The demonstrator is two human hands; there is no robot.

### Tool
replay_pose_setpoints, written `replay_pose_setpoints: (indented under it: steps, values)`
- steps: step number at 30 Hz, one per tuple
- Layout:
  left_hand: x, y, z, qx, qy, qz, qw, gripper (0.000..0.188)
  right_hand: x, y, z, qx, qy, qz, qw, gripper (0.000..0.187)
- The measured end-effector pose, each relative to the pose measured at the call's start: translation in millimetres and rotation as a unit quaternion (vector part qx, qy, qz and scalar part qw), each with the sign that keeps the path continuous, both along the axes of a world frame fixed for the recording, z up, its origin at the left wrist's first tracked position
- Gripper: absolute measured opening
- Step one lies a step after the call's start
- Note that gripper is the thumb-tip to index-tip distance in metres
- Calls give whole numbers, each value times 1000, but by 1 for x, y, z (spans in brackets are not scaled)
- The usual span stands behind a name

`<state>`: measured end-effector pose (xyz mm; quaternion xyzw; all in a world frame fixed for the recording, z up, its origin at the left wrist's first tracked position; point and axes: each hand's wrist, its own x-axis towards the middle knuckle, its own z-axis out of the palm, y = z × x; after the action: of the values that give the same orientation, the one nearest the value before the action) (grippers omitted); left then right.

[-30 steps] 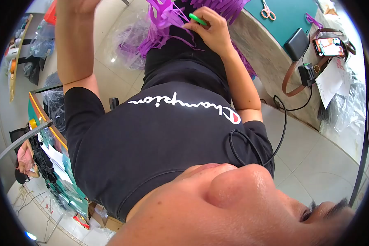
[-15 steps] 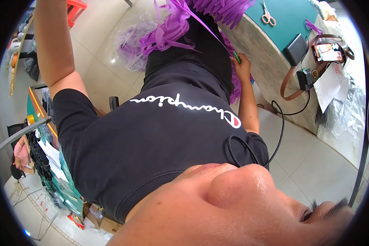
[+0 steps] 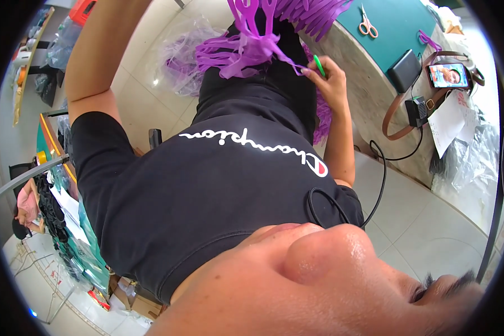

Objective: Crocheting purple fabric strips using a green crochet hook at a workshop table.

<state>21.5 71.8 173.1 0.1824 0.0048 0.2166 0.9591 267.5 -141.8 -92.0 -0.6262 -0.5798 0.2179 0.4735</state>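
Observation:
My right hand (image 3: 327, 81) is closed, its thumb and finger pinching the end of a thin purple strip (image 3: 288, 60). A small green tool (image 3: 318, 65) sticks up from the same hand; its working end is hidden. The strip runs from a bunch of purple strips (image 3: 246, 53) above my lap, some stretching up out of the top edge. My left forearm (image 3: 112, 50) reaches up past the top edge, so the left hand is out of sight. A thick stack of purple strips (image 3: 313, 14) hangs over the table's near edge.
On the green-topped table (image 3: 392, 33) at the right lie scissors (image 3: 367, 25), a black box-like case (image 3: 404, 70), a lit phone (image 3: 449, 75) and a brown strap (image 3: 395, 120). A black cable (image 3: 379, 190) loops beside me. Clear plastic bags (image 3: 179, 50) lie left of my lap. Another person (image 3: 27, 204) sits far left.
My right hand has come up and nearer with the green tool, now pinching a strip end. The purple bunch has shifted and spread upward. My left forearm has swung to the right.

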Motion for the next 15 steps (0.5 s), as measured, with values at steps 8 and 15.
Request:
replay_pose_setpoints:
  steps: [8,15]
  values:
    - [47,-58,5,167,118,-4,979,21,10,85,59,83,477,172,858,22]
    - [50,-80,9,495,164,-67,851,19,-3,98,63,-107,196,356,907,23]
